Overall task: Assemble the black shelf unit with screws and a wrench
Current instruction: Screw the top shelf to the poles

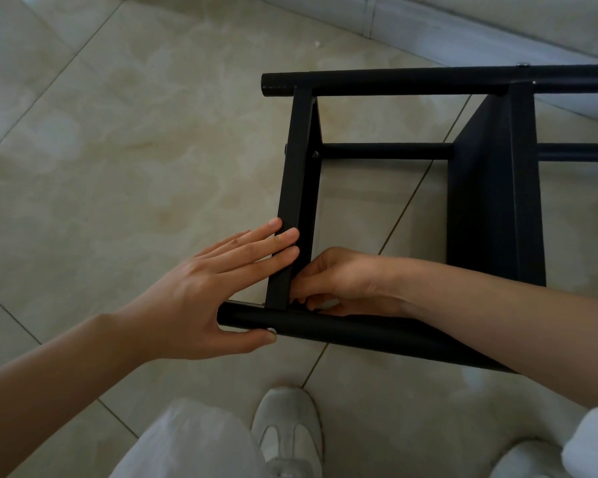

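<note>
The left hand (201, 288) lies flat with straight fingers (273, 241) pressed against the outer face of the flat black end panel (296, 201), its thumb (252, 338) under the near round tube (342, 327), so it steadies rather than clenches. The right hand (339, 281) reaches in from the right side of the frame with its fingers curled down at the joint where the panel meets that tube; they seem to pinch something small there, but what it is I cannot tell, since the fingertips hide it. The black shelf unit (491, 188) lies on its side on the floor, filling the right half of the frame from the centre outward. A far round tube (377, 83) runs across the upper right, a thinner rod (387, 151) crosses the middle, and a silver screw head (315, 154) shows where the rod meets the end panel. A wide black shelf board (480, 208) stands on edge further right. The floor (118, 150) is pale, glossy marbled tile with thin dark grout lines. Along the top right runs a light grey skirting (463, 25) at the foot of a wall. At the bottom of the frame, white trousers (187, 443) and a white shoe (287, 426) are in view.
</note>
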